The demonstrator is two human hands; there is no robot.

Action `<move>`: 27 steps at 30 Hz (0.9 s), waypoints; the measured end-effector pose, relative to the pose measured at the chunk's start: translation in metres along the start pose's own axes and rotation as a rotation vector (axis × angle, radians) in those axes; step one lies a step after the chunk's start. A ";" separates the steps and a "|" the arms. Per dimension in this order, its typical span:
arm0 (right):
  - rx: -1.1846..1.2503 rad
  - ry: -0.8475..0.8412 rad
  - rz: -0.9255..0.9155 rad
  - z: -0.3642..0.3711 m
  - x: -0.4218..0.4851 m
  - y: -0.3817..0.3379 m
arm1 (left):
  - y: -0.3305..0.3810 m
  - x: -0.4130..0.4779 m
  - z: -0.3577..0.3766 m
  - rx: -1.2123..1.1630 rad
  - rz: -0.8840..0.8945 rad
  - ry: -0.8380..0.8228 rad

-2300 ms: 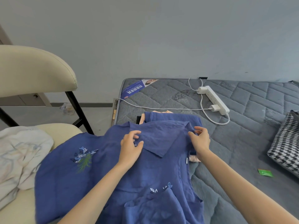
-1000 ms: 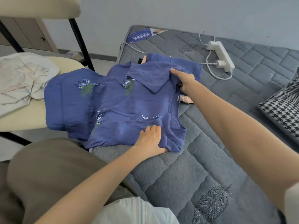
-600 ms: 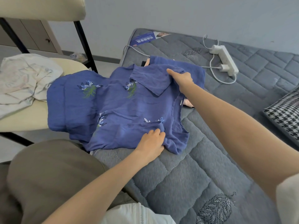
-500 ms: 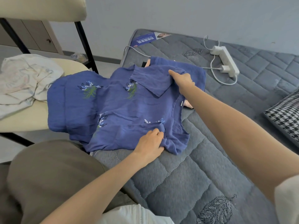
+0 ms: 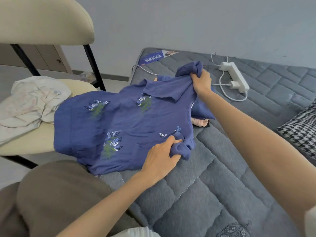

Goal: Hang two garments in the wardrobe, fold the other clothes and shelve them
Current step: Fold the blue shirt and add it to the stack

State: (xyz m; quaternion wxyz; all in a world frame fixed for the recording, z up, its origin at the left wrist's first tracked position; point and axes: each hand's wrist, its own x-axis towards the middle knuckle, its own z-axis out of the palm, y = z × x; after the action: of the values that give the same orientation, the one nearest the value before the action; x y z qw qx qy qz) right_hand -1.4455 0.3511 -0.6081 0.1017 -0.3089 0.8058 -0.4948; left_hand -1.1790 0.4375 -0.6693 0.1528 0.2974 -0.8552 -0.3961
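Observation:
A blue collared shirt (image 5: pixel 123 120) with embroidered leaves lies across the grey quilted mattress (image 5: pixel 213 185) and the chair seat. My right hand (image 5: pixel 201 82) grips bunched fabric at the shirt's shoulder by the collar and holds it lifted off the bed. My left hand (image 5: pixel 162 158) grips the gathered lower right corner of the shirt. A pink garment (image 5: pixel 200 122) peeks out from under the shirt, and a white crumpled garment (image 5: pixel 29 101) lies on the chair.
A cream chair (image 5: pixel 42 23) with black legs stands at the left. A white power strip (image 5: pixel 235 76) with cable lies at the mattress's far end. A houndstooth cushion (image 5: pixel 301 132) sits at the right edge. My knee in brown trousers (image 5: pixel 56 194) is at the lower left.
My right hand has bunched the shoulder fabric and raised it from the bed. My left hand has closed round the shirt's lower corner and gathered it.

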 end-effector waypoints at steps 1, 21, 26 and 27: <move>0.003 0.006 0.006 -0.008 0.003 -0.002 | 0.007 0.002 0.000 -0.031 0.012 -0.012; -0.169 0.263 0.273 -0.228 -0.024 0.085 | 0.130 -0.004 0.110 -0.405 0.171 -0.301; -0.278 0.241 0.295 -0.221 -0.034 0.098 | 0.110 -0.013 0.107 -0.427 0.071 -0.360; -0.286 0.241 0.296 -0.217 -0.034 0.097 | 0.104 -0.013 0.103 -0.444 0.037 -0.367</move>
State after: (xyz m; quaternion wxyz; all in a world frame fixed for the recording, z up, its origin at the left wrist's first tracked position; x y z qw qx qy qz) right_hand -1.5591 0.5616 -0.5898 0.0315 -0.1375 0.9106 -0.3885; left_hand -1.2606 0.5597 -0.6555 0.0640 0.1646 -0.7660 -0.6181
